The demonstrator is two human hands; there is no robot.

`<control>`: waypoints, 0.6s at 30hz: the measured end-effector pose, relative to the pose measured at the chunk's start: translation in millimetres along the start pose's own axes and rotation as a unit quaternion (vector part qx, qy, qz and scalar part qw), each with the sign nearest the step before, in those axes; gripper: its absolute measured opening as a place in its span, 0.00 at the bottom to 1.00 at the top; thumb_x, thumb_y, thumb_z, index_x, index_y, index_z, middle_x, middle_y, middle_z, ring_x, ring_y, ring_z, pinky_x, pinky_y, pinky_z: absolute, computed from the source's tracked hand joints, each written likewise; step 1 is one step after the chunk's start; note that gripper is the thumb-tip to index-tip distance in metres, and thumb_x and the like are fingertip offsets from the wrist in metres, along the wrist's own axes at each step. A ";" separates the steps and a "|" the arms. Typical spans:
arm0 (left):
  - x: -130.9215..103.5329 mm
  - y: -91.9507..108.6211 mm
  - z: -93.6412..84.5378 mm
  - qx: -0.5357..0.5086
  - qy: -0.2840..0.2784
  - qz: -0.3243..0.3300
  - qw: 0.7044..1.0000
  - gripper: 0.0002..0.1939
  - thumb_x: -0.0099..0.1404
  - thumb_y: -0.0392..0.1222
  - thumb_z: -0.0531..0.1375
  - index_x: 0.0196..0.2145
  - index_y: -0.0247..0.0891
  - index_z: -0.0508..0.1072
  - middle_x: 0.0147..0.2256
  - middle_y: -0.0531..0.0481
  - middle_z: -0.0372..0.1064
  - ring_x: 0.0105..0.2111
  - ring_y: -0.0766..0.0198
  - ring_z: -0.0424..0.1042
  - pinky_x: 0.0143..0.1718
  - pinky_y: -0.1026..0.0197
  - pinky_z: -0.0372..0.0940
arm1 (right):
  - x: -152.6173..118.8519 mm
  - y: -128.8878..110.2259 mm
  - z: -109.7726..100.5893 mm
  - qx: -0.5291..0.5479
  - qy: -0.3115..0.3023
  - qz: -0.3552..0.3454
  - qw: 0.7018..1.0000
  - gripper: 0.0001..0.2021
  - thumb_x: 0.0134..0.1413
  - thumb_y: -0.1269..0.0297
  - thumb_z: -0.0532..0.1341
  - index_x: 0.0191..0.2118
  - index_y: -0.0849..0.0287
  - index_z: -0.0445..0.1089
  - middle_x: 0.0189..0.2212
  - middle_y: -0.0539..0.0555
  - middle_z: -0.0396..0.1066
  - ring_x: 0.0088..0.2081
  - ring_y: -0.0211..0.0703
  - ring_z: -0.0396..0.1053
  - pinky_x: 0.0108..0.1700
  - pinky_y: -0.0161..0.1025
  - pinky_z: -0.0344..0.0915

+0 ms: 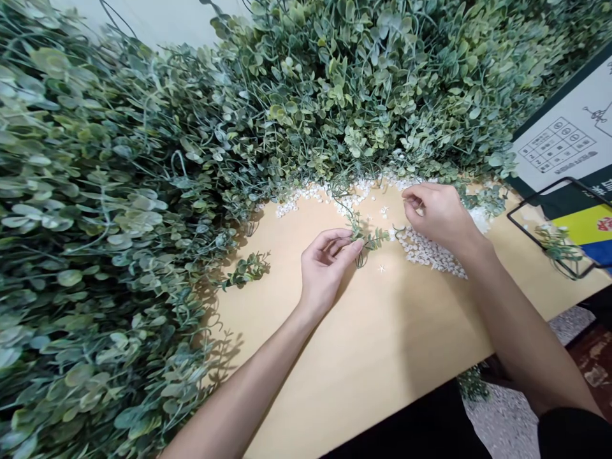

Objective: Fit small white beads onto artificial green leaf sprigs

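Between the thumb and fingers of my left hand (329, 264) is a sprig of artificial greenery (377, 239), with small green leaves and a thin stem. My right hand (440, 213) is raised to the right of it, thumb and index finger pinched together. Whatever that pinch holds, if anything, is too small to make out. Below and beside my right hand lies a spread of small white pieces (425, 252), partly covered by the hand and forearm. A white star-shaped piece (381, 269) lies on the table close to the sprig.
Dense heaps of artificial greenery (344, 95) line the left and back of the tan table (335, 382). More white pieces (301, 196) are scattered at their foot. At the right stand a black wire frame (540, 239) and a printed board (559, 140). A loose sprig (246, 271) lies left.
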State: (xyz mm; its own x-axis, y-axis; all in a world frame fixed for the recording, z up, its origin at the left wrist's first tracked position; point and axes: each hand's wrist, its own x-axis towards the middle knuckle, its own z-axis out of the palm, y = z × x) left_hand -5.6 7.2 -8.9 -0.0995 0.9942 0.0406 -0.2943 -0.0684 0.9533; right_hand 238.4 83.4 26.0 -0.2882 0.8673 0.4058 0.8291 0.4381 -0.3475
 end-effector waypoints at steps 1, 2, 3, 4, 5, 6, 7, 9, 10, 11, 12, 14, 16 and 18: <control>0.1 -0.1 -0.5 0.002 -0.004 -0.001 1.000 0.16 0.52 0.40 0.77 0.39 0.40 0.82 0.40 0.49 0.79 0.40 0.65 0.78 0.46 0.61 0.74 | 0.0 -1.2 0.1 0.006 0.007 0.003 1.000 0.11 0.60 0.71 0.57 0.41 0.60 0.78 0.36 0.59 0.79 0.35 0.50 0.75 0.41 0.44 0.67; 0.3 -0.4 -1.2 0.003 -0.008 -0.001 1.000 0.17 0.52 0.39 0.77 0.40 0.41 0.82 0.42 0.48 0.79 0.41 0.64 0.78 0.48 0.61 0.74 | 0.0 -2.7 -0.2 0.010 0.012 0.007 1.000 0.11 0.60 0.70 0.58 0.41 0.60 0.78 0.36 0.59 0.79 0.36 0.50 0.75 0.41 0.44 0.67; 0.5 -0.8 -2.1 0.002 -0.016 -0.002 1.000 0.17 0.52 0.39 0.77 0.41 0.41 0.82 0.43 0.47 0.80 0.43 0.63 0.78 0.49 0.60 0.74 | -0.1 -4.3 -1.0 0.010 0.016 0.014 1.000 0.11 0.60 0.69 0.58 0.41 0.59 0.78 0.37 0.59 0.79 0.36 0.51 0.75 0.41 0.44 0.67; 0.8 -1.4 -3.1 0.001 -0.024 -0.003 1.000 0.18 0.53 0.38 0.76 0.42 0.42 0.83 0.45 0.47 0.80 0.44 0.62 0.78 0.50 0.60 0.74 | -0.3 -5.7 -2.2 0.006 0.021 0.023 1.000 0.11 0.60 0.69 0.58 0.41 0.59 0.78 0.37 0.59 0.80 0.36 0.51 0.76 0.41 0.44 0.67; 1.0 -2.1 -4.1 0.000 -0.032 -0.003 0.999 0.18 0.54 0.38 0.76 0.44 0.42 0.83 0.46 0.46 0.80 0.46 0.61 0.78 0.51 0.59 0.74 | -0.6 -6.7 -3.7 -0.002 0.026 0.035 0.999 0.11 0.60 0.68 0.58 0.42 0.58 0.78 0.38 0.58 0.80 0.37 0.51 0.76 0.41 0.45 0.67; 1.3 -2.7 -4.8 0.000 -0.037 -0.002 0.999 0.19 0.54 0.38 0.75 0.44 0.42 0.83 0.47 0.46 0.80 0.47 0.61 0.78 0.51 0.59 0.74 | -0.8 -7.1 -5.5 -0.016 0.032 0.050 0.998 0.12 0.60 0.67 0.58 0.42 0.56 0.78 0.37 0.57 0.80 0.37 0.52 0.76 0.41 0.45 0.67; 1.6 -3.3 -5.2 0.001 -0.039 -0.001 0.999 0.19 0.55 0.38 0.75 0.45 0.43 0.83 0.47 0.45 0.79 0.47 0.60 0.78 0.51 0.59 0.74 | -1.0 -6.9 -7.4 -0.032 0.038 0.068 0.996 0.12 0.60 0.67 0.57 0.43 0.55 0.79 0.37 0.57 0.80 0.37 0.52 0.76 0.40 0.45 0.67; 1.9 -3.8 -4.9 0.003 -0.035 0.000 0.999 0.19 0.54 0.37 0.75 0.45 0.42 0.82 0.47 0.46 0.79 0.47 0.61 0.77 0.50 0.59 0.74 | -1.0 -4.8 -10.7 -0.064 0.045 0.107 0.991 0.13 0.60 0.66 0.57 0.44 0.55 0.79 0.35 0.56 0.80 0.36 0.53 0.76 0.39 0.45 0.66; 1.9 -3.8 -4.2 0.004 -0.030 0.002 1.000 0.20 0.53 0.37 0.75 0.44 0.42 0.82 0.46 0.46 0.79 0.46 0.62 0.77 0.50 0.61 0.74 | -0.8 -3.6 -11.8 -0.076 0.047 0.125 0.988 0.12 0.61 0.65 0.58 0.44 0.56 0.79 0.33 0.57 0.80 0.35 0.53 0.76 0.38 0.45 0.66; 1.9 -3.5 -3.3 0.003 -0.026 0.003 1.000 0.20 0.52 0.37 0.76 0.44 0.42 0.81 0.45 0.47 0.78 0.45 0.63 0.77 0.49 0.62 0.74 | -0.5 -2.6 -12.3 -0.082 0.048 0.140 0.986 0.12 0.61 0.64 0.58 0.43 0.56 0.79 0.32 0.57 0.80 0.33 0.52 0.75 0.37 0.45 0.66; 1.9 -3.0 -2.2 0.002 -0.022 0.004 1.000 0.21 0.50 0.36 0.77 0.43 0.41 0.81 0.44 0.48 0.78 0.44 0.65 0.77 0.48 0.63 0.74 | -0.2 -2.4 -12.2 -0.080 0.050 0.150 0.984 0.12 0.61 0.63 0.58 0.43 0.57 0.79 0.31 0.57 0.79 0.33 0.52 0.75 0.37 0.45 0.66; 1.8 -1.8 0.1 0.000 -0.013 0.005 1.000 0.22 0.49 0.35 0.78 0.41 0.41 0.79 0.43 0.50 0.77 0.42 0.67 0.76 0.46 0.66 0.73 | 0.2 -4.8 -10.3 -0.050 0.057 0.148 0.986 0.11 0.62 0.62 0.58 0.42 0.57 0.79 0.29 0.56 0.79 0.31 0.50 0.75 0.37 0.44 0.67; 2.1 -0.7 2.0 0.003 -0.010 0.005 1.000 0.23 0.48 0.35 0.78 0.41 0.41 0.77 0.41 0.51 0.75 0.40 0.69 0.75 0.45 0.67 0.72 | 0.1 -10.7 -6.8 -0.007 0.059 0.128 0.990 0.11 0.64 0.60 0.59 0.41 0.56 0.78 0.28 0.54 0.78 0.30 0.48 0.75 0.37 0.43 0.68; 2.6 0.1 3.3 0.008 -0.008 0.005 1.000 0.24 0.48 0.35 0.79 0.41 0.41 0.77 0.40 0.53 0.74 0.38 0.71 0.74 0.44 0.68 0.72 | -0.5 -17.6 -3.3 0.020 0.057 0.111 0.992 0.11 0.64 0.58 0.59 0.39 0.56 0.78 0.27 0.53 0.78 0.30 0.47 0.75 0.38 0.42 0.68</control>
State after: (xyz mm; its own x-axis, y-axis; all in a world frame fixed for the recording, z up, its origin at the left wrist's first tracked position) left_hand -2.7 10.0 -7.7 -0.0864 0.9948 0.0547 -0.2773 -0.0767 0.9577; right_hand 225.6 74.4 34.7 -0.0430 0.9120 0.4079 0.8459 0.2504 -0.4709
